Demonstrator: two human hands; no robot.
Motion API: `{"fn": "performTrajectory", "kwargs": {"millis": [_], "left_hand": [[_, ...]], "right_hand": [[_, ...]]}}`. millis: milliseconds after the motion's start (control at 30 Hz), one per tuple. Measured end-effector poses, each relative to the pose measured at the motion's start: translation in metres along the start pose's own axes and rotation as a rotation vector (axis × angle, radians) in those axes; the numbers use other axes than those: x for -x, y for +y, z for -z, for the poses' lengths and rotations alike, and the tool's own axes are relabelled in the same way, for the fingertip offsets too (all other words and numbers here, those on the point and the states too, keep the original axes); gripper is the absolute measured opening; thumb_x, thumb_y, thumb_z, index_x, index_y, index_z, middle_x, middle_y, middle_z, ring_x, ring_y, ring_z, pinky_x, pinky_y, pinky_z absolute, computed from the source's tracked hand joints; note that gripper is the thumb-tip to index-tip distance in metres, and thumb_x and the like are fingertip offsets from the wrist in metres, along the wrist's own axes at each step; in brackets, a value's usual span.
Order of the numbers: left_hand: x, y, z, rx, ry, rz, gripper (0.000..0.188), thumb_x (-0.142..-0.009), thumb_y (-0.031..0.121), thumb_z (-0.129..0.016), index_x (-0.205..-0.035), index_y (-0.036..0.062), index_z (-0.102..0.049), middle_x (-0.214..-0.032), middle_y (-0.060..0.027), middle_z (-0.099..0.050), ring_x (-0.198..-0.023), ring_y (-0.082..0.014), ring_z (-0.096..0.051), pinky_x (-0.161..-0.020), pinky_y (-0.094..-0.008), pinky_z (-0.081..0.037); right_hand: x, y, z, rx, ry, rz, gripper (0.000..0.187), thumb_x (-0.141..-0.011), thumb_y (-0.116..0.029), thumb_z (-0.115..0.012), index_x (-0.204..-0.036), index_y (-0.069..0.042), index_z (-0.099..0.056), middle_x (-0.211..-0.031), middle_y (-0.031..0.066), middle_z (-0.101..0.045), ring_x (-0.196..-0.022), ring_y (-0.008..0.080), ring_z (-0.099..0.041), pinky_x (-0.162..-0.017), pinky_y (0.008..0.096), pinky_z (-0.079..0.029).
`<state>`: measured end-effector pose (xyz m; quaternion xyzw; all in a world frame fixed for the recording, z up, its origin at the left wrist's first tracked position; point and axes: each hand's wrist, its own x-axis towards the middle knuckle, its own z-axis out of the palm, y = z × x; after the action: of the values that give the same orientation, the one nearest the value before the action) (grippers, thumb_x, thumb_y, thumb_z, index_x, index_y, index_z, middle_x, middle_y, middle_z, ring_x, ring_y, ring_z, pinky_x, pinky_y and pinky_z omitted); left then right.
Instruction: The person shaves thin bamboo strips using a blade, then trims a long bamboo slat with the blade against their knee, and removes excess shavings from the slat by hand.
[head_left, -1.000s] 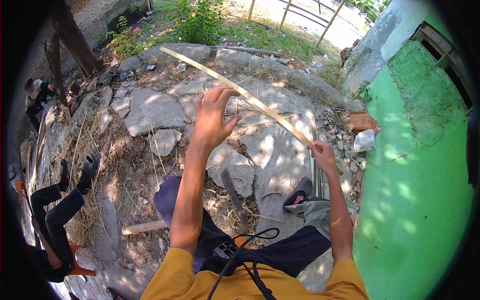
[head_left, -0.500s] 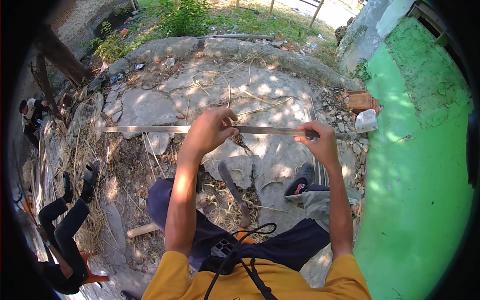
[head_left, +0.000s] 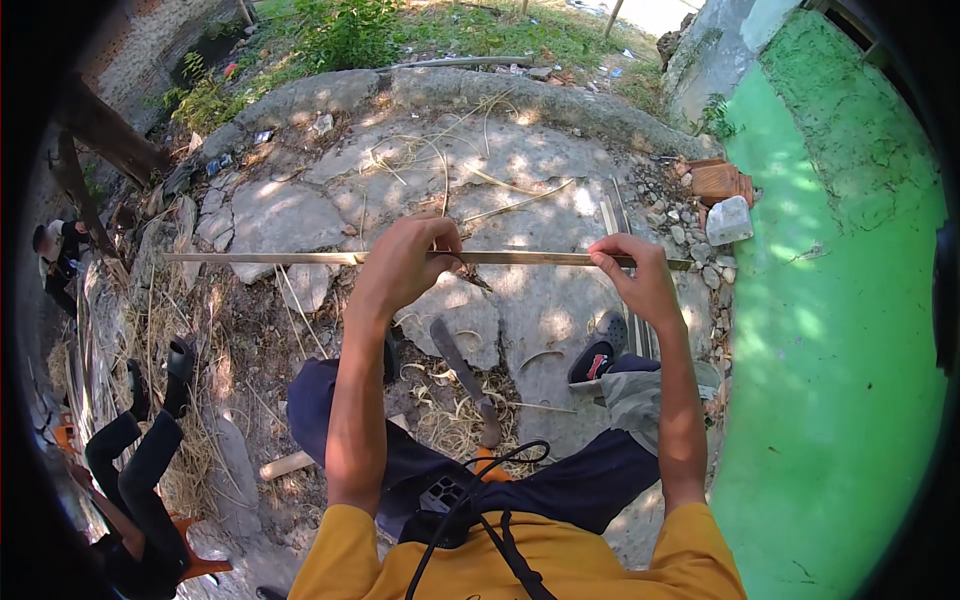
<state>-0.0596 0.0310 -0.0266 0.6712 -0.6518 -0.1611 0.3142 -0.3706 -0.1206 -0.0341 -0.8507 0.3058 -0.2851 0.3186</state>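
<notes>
A long, thin, flat bamboo strip (head_left: 525,258) is stretched level across in front of me, its left end reaching well past my arm. My left hand (head_left: 408,262) grips it near the middle, fingers curled over it and thumb beneath. Toward the strip's right end, my right hand (head_left: 638,276) pinches it between thumb and fingers. On the ground between my legs lies a machete (head_left: 458,358) with a dark blade, its lower end amid curly pale shavings (head_left: 450,425).
Several long strips (head_left: 638,335) lie near my right shoe (head_left: 600,350). A green wall (head_left: 830,350) rises at right, beside a brick-coloured block (head_left: 720,182) and a white block (head_left: 729,220). A wooden stick (head_left: 287,464) lies at left; a person (head_left: 140,465) sits beyond.
The bamboo strip has turned so more of its narrow edge shows, and its left end reaches further left. Both hands keep hold; my left hand has shifted slightly left.
</notes>
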Motion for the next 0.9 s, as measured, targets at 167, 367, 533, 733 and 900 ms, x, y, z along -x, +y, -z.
{"fn": "performTrajectory", "kwargs": {"millis": [167, 367, 533, 733, 900], "left_hand": [[0.002, 0.002, 0.001, -0.011, 0.017, -0.004, 0.016, -0.078, 0.008, -0.082, -0.088, 0.0032, -0.069, -0.088, -0.0100, -0.069, -0.080, -0.0244, -0.069, -0.075, -0.0380, -0.055], [0.004, 0.004, 0.000, 0.006, 0.020, -0.049, 0.017, -0.078, 0.009, -0.081, -0.088, 0.0045, -0.068, -0.086, -0.0091, -0.068, -0.080, -0.0257, -0.068, -0.072, -0.0395, -0.052], [0.005, 0.002, -0.001, 0.038, -0.007, -0.038, 0.017, -0.078, 0.010, -0.080, -0.088, 0.0056, -0.067, -0.088, -0.0090, -0.068, -0.083, -0.0279, -0.067, -0.074, -0.0412, -0.051], [0.004, -0.002, -0.001, 0.028, 0.034, -0.082, 0.016, -0.079, 0.005, -0.080, -0.090, 0.0046, -0.069, -0.081, -0.0080, -0.067, -0.073, -0.0218, -0.065, -0.067, -0.0369, -0.052], [0.005, -0.002, -0.002, 0.035, 0.035, -0.114, 0.014, -0.080, 0.003, -0.077, -0.092, 0.0039, -0.069, -0.082, -0.0087, -0.068, -0.074, -0.0219, -0.066, -0.069, -0.0370, -0.052]], "right_hand": [[-0.002, -0.002, -0.001, 0.004, -0.013, -0.019, 0.016, -0.093, -0.012, -0.074, -0.099, 0.002, -0.073, -0.092, 0.0116, -0.075, -0.087, 0.0221, -0.075, -0.084, 0.0343, -0.060], [0.000, 0.003, -0.003, -0.022, -0.035, -0.087, 0.014, -0.092, -0.011, -0.072, -0.096, 0.003, -0.072, -0.092, 0.0102, -0.074, -0.087, 0.0197, -0.074, -0.084, 0.0337, -0.059], [-0.001, 0.011, -0.010, -0.075, -0.035, -0.169, 0.016, -0.092, -0.013, -0.072, -0.096, 0.002, -0.071, -0.090, 0.0089, -0.074, -0.086, 0.0179, -0.074, -0.085, 0.0322, -0.059], [-0.004, 0.011, -0.018, -0.033, -0.047, -0.181, 0.020, -0.095, -0.017, -0.069, -0.097, 0.003, -0.070, -0.086, 0.0081, -0.073, -0.081, 0.0157, -0.072, -0.078, 0.0301, -0.056], [-0.004, 0.019, -0.024, -0.005, -0.050, -0.187, 0.024, -0.097, -0.021, -0.067, -0.098, 0.003, -0.069, -0.086, 0.0087, -0.072, -0.080, 0.0158, -0.070, -0.076, 0.0315, -0.054]]}}
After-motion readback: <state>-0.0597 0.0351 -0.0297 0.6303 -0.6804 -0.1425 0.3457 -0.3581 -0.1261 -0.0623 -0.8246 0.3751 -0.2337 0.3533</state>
